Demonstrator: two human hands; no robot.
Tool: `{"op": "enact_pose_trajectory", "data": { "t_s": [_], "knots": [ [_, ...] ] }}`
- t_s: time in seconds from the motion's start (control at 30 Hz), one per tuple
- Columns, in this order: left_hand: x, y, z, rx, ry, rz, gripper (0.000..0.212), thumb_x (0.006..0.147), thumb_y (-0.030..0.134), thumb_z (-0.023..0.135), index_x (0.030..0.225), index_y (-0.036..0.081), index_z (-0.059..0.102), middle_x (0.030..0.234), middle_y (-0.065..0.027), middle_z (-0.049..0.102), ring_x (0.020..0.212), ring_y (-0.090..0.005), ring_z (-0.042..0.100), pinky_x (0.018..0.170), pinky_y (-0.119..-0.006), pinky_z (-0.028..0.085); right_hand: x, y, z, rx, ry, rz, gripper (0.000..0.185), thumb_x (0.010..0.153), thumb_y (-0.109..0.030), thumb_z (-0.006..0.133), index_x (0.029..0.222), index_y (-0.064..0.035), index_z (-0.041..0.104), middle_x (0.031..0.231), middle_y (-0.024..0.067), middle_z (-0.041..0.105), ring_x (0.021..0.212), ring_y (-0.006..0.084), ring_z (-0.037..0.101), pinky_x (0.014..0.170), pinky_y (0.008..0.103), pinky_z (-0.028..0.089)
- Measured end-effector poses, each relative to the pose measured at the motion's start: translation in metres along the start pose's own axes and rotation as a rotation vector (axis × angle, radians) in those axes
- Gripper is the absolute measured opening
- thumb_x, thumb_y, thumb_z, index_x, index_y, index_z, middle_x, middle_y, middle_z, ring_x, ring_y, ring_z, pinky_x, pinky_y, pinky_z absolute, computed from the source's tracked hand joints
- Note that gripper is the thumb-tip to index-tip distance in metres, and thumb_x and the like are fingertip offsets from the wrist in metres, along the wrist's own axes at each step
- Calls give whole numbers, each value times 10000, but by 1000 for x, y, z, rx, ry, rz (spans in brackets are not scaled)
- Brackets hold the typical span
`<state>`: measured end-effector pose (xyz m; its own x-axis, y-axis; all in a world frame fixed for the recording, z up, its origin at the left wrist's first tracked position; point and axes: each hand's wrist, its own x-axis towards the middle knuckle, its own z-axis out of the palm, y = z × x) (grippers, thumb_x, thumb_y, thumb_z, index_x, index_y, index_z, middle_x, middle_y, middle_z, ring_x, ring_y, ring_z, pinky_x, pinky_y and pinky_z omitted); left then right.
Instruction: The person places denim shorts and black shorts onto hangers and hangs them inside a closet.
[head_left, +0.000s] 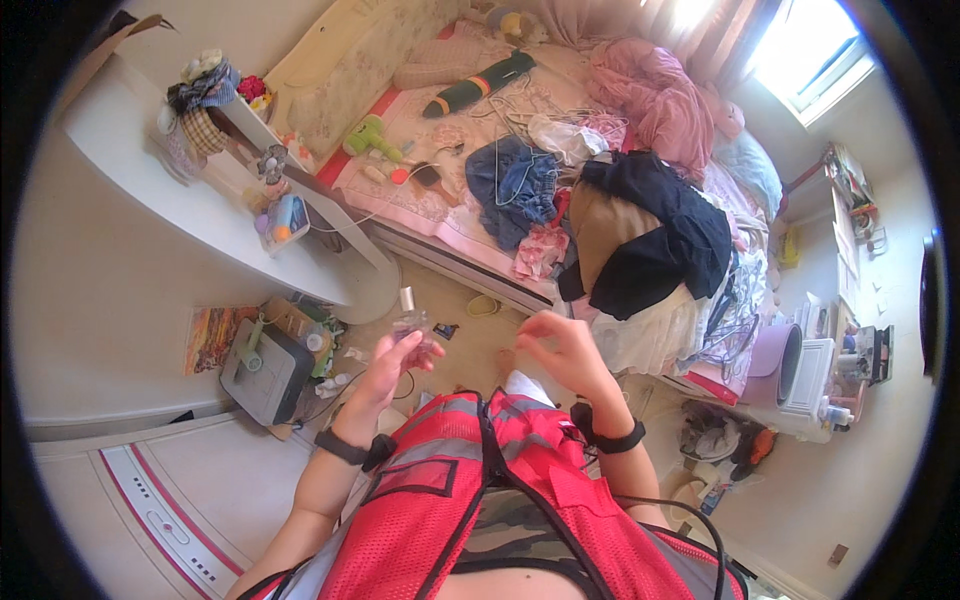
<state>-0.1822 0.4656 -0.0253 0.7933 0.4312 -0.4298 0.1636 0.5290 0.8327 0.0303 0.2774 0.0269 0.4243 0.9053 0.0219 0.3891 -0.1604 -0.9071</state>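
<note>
My left hand (397, 360) grips a small clear glass bottle (412, 328) with pinkish liquid and a silver cap, which looks like a perfume bottle. The bottle stands upright between thumb and fingers. To its right, my right hand (559, 346) is raised in front of my body with its fingers curled loosely and nothing seen in it. Each wrist wears a black strap. Beyond my hands lies the bed (450, 244), with a denim garment (510, 187), a black garment (664, 232) and a hairbrush (431, 180) on it.
A white curved shelf (187, 217) with dolls and a small tray of items runs along the left. Below it are a grey-white printer-like box (262, 375) and loose cables. A lilac bin (776, 360) stands by white drawers at the right. A slipper (482, 304) lies on the floor.
</note>
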Motion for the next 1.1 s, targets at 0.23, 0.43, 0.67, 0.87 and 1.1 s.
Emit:
{"op": "enact_pose_trajectory", "data": {
  "t_s": [0.23,0.43,0.67,0.87,1.1],
  "knots": [
    [84,-21,26,202,126,62,256,935,302,518,988,55,557,884,-102,679,678,-122,603,650,-265,486,-1,32,-54,462,414,79,61,880,-22,559,867,32,583,738,34,618,694,93,612,640,211,462],
    [159,-74,10,195,144,-201,249,948,324,480,1026,96,540,911,-89,688,649,-100,601,615,-251,477,6,67,-122,356,427,99,66,885,-34,560,876,27,585,748,39,615,689,91,603,648,217,465],
    [240,-117,-28,-224,311,-450,241,952,329,452,1011,114,543,928,-70,690,632,-87,600,534,-219,462,25,112,-148,433,452,292,64,884,-32,559,849,20,573,735,30,608,689,89,584,646,217,450],
    [331,-146,-79,-208,370,-639,242,959,336,441,1016,120,532,900,-48,683,633,-84,590,503,-204,432,40,144,-139,305,460,526,81,883,-42,562,830,18,574,709,36,617,672,87,584,634,219,451],
    [485,-165,-134,-367,513,-372,418,929,475,483,1163,128,503,1022,-41,658,770,-113,623,589,-199,487,51,201,-108,425,590,786,93,891,-54,559,845,24,579,707,49,611,656,117,592,633,232,456]
  ]
}}
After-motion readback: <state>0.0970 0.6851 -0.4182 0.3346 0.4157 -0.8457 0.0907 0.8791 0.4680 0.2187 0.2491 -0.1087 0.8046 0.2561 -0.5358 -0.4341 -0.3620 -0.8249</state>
